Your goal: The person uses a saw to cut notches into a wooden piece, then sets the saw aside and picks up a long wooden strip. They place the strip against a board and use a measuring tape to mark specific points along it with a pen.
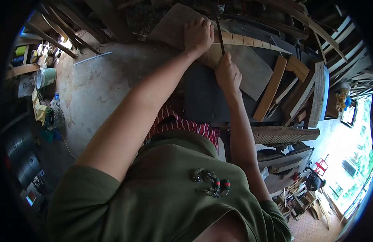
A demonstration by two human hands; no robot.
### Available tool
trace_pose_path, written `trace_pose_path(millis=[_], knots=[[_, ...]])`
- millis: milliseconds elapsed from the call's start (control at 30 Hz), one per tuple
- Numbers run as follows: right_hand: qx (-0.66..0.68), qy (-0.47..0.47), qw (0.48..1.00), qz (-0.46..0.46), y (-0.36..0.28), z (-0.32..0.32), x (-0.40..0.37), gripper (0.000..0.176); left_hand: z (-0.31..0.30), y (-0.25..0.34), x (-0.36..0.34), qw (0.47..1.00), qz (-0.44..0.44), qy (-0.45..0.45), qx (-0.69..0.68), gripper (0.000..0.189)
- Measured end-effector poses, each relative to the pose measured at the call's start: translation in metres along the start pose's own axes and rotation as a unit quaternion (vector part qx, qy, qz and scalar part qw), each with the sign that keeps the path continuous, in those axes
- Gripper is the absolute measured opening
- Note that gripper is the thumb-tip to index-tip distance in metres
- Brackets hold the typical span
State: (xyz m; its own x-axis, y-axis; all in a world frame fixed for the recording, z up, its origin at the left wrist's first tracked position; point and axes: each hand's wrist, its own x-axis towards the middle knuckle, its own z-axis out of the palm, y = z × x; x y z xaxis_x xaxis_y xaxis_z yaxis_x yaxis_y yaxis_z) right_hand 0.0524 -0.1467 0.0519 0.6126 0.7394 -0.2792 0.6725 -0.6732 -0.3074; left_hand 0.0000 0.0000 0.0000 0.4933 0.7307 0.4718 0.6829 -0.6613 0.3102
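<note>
My left hand presses down on the near-left end of a pale curved piece of wood, its fingers bent over it. Evenly spaced dark lines cross this piece. In the fist of my right hand is a thin, dark saw, seen edge-on, its handle hidden by the fingers. The blade points away from me and crosses the wood just right of my left hand. Under the wood lies a broad greyish board, on a dark worktable.
Loose wooden slats lie on the right of the worktable. A toothed circular blade shows below them. More timber is stacked at the upper right. Left, a bucket and a thin pale rod rest on the concrete floor.
</note>
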Motion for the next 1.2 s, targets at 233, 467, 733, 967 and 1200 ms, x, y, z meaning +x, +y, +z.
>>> trace_pose_path(millis=[233,467,733,967,1200], knots=[[0.017,0.065,0.997,-0.039,-0.001,-0.001,-0.011,0.019,-0.003,0.000,0.005,1.000,0.004,0.012,-0.009,0.023],[0.009,0.101,0.992,-0.074,-0.001,0.003,0.007,0.017,-0.003,0.001,0.004,1.000,0.000,0.006,-0.014,0.023],[0.009,0.043,0.999,-0.019,0.000,-0.003,-0.029,0.019,-0.007,0.003,0.005,0.999,-0.018,-0.028,-0.003,0.024],[0.001,0.121,0.989,-0.082,-0.004,0.009,0.020,0.015,-0.008,0.003,0.005,1.000,-0.010,-0.019,0.002,0.023],[-0.007,0.047,0.999,-0.017,0.007,0.001,-0.043,0.015,-0.009,0.003,0.005,1.000,-0.012,-0.023,-0.001,0.023]])
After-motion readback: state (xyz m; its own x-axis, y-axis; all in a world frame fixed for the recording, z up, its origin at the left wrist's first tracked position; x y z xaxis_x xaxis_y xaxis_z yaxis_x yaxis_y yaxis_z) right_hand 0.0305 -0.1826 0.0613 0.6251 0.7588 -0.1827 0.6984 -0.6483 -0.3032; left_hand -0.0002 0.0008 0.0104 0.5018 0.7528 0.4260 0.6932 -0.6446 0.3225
